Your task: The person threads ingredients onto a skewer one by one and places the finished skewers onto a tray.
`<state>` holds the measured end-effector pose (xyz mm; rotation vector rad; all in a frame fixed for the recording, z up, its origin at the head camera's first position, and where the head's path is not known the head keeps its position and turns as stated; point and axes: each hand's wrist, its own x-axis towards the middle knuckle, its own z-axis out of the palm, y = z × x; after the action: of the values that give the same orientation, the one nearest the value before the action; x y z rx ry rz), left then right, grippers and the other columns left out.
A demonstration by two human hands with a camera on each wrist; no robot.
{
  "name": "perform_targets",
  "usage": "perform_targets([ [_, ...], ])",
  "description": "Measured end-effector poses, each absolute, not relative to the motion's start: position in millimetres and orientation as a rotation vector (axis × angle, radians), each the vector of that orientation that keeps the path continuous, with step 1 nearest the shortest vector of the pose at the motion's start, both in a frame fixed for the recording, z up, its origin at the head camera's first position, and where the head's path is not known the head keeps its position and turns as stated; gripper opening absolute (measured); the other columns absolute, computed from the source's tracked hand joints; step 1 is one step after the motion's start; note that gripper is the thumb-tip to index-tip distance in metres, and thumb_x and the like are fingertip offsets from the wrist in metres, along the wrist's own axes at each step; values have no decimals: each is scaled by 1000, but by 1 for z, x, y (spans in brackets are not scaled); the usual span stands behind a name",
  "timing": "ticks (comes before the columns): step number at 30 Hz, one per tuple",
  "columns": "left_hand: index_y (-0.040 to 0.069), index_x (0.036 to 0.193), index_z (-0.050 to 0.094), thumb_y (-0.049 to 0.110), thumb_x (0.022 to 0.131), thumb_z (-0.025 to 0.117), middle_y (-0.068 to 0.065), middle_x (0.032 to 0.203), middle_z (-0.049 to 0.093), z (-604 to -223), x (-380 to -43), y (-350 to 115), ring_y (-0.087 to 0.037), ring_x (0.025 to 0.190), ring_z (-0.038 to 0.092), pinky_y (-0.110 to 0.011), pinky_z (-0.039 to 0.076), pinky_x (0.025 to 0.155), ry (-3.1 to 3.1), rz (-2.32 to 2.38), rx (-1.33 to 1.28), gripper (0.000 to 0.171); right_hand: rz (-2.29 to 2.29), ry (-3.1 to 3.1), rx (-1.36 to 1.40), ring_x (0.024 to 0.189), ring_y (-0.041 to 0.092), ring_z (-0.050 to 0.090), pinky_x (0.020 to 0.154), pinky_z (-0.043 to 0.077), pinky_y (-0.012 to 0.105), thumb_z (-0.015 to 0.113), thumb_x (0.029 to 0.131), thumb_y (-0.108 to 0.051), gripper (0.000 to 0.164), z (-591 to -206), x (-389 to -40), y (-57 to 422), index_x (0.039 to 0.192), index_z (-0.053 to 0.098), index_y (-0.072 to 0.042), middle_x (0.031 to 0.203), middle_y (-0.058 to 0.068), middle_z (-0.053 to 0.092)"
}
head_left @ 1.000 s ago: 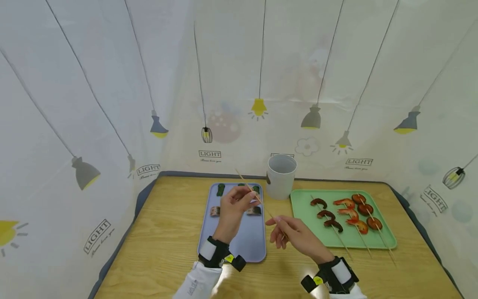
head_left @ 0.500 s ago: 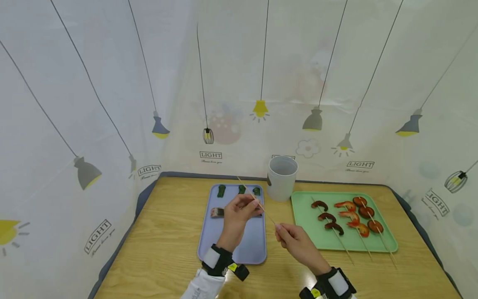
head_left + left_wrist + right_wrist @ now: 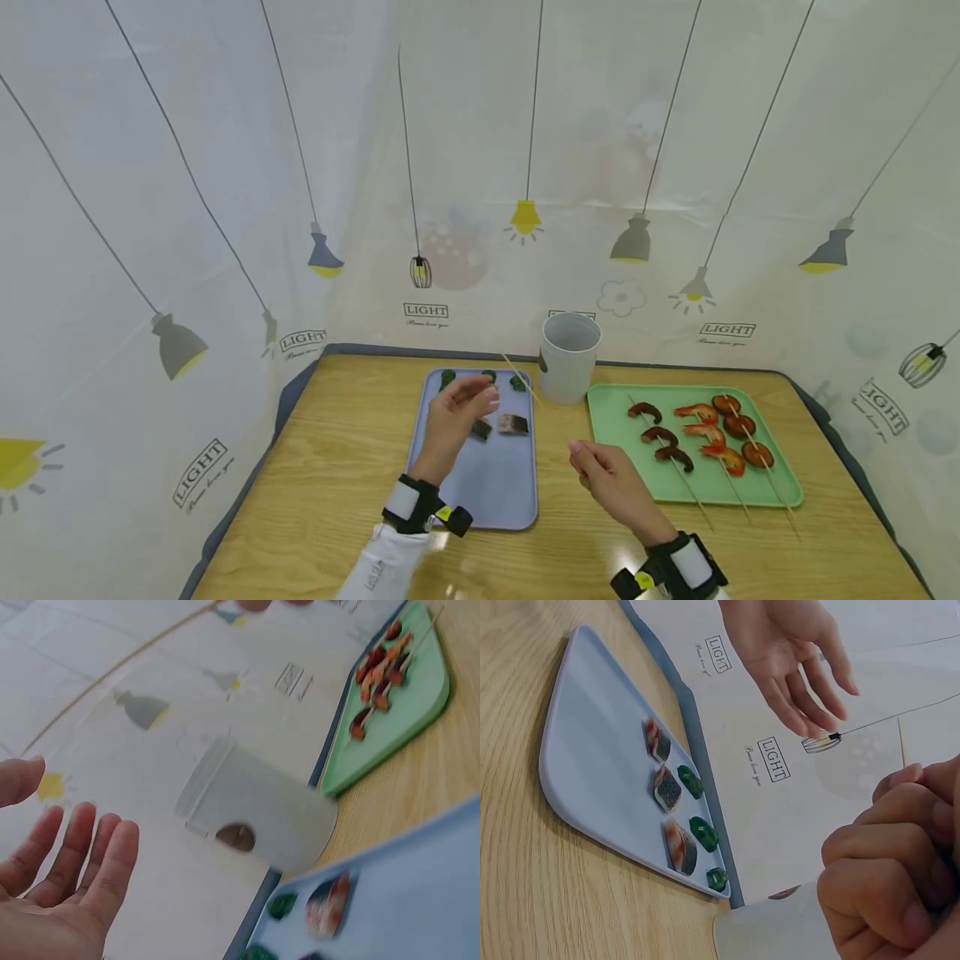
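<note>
My right hand [image 3: 617, 487] pinches a bare bamboo skewer [image 3: 124, 660] between thumb and forefinger, its other fingers curled in. The skewer slants up and away from the fingertips; only its far part shows faintly in the head view. My left hand [image 3: 453, 425] hangs over the lilac tray [image 3: 495, 500], fingers loosely bent, with nothing in it. On that tray lie fish pieces [image 3: 681, 847] with dark skin, and green vegetable pieces [image 3: 703, 834] in a row at the far end. In the head view the left hand partly hides the food.
A white cup [image 3: 567, 371] stands at the back between the trays. The green tray [image 3: 615, 437] on the right bears three skewers, with brown curled pieces [image 3: 660, 436], shrimp [image 3: 705, 433] and mushroom caps [image 3: 739, 427]. Their sticks overhang its front edge. A printed curtain [image 3: 480, 167] surrounds the table.
My left hand has let go of the skewer and moved slightly left. The right hand, which took the skewer's lower end, has drawn a little to the right with it.
</note>
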<state>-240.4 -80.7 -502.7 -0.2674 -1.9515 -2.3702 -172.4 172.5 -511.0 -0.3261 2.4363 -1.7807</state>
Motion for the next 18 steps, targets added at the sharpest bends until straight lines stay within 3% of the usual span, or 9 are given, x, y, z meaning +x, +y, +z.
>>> perform_targets([
  [5,6,126,68,23,96,74,-16,125,69,-506,-258,-114,-12,105,69,-30,60,96,-2154,-2147,-215,35,-1802,2444,-330,47,5,24,46,26,22,46,111,-32,51,-511,-173,179,73,45,2,57,-3,29],
  [9,11,129,68,31,96,74,-10,128,70,-515,-274,-145,-21,118,65,-41,53,106,-2422,-1884,-197,39,-1829,2433,-352,47,5,24,44,25,23,46,111,-31,51,-512,-173,183,74,46,3,57,-3,29],
  [13,5,132,66,28,97,73,-14,130,68,-528,-288,-167,-31,121,64,-49,52,104,-2681,-1652,-218,42,-1840,2429,-352,47,4,24,44,25,22,46,111,-32,52,-514,-174,185,73,45,4,57,-3,30],
  [18,0,127,67,19,95,74,-20,127,68,-543,-300,-177,-33,116,65,-45,58,92,-2907,-1436,-226,38,-1839,2425,-322,47,4,24,44,24,21,47,111,-32,53,-515,-173,186,73,45,5,57,-2,31],
])
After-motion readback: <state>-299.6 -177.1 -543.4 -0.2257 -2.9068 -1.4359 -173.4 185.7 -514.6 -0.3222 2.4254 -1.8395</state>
